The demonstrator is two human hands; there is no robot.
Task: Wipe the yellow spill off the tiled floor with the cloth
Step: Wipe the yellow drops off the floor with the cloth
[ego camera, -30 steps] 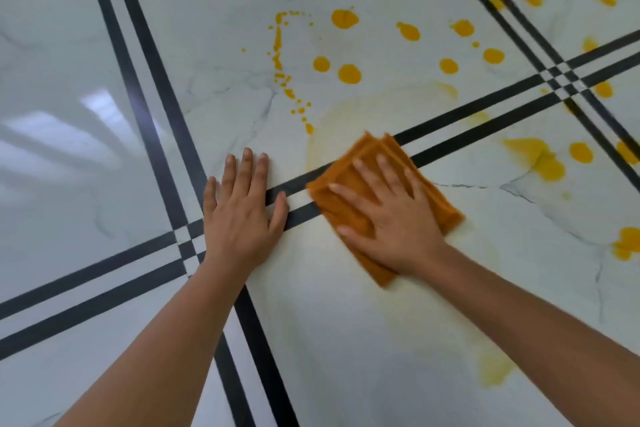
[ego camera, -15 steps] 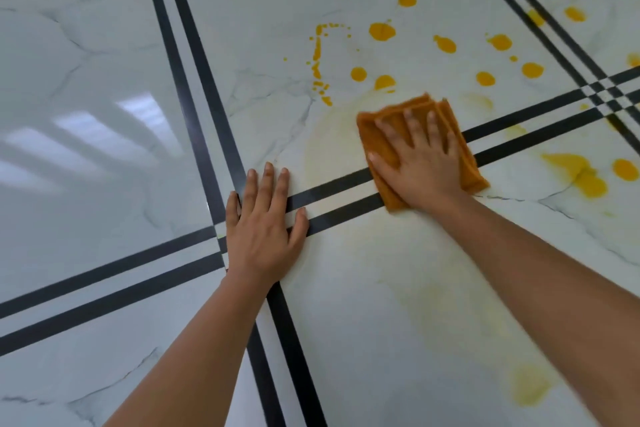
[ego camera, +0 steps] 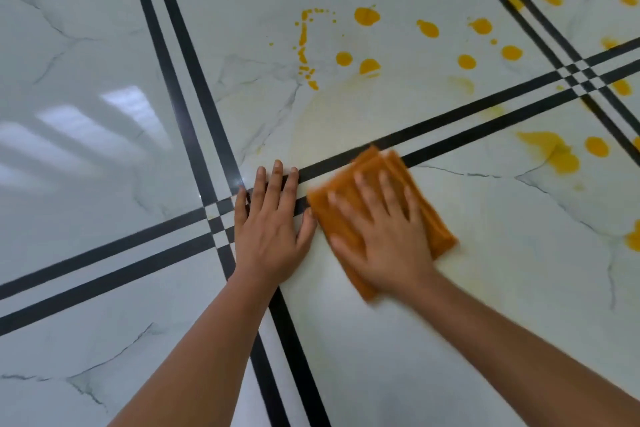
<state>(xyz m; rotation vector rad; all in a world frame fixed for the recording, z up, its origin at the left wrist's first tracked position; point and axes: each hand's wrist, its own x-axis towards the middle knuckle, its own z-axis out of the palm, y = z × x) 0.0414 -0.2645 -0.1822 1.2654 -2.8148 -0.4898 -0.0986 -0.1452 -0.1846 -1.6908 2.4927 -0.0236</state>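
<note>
Beneath spread right fingers [ego camera: 389, 191], orange cloth [ego camera: 375, 161].

The right hand [ego camera: 388, 239] has dragged the cloth [ego camera: 349, 215] back beside the left hand [ego camera: 273, 232].

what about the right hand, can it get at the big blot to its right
Likely yes: the right hand presses the cloth, and only bare tile lies between it and the blot.

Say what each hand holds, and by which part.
Nothing is gripped: the right hand presses flat on the middle of the cloth; the left hand rests on the floor.
</note>
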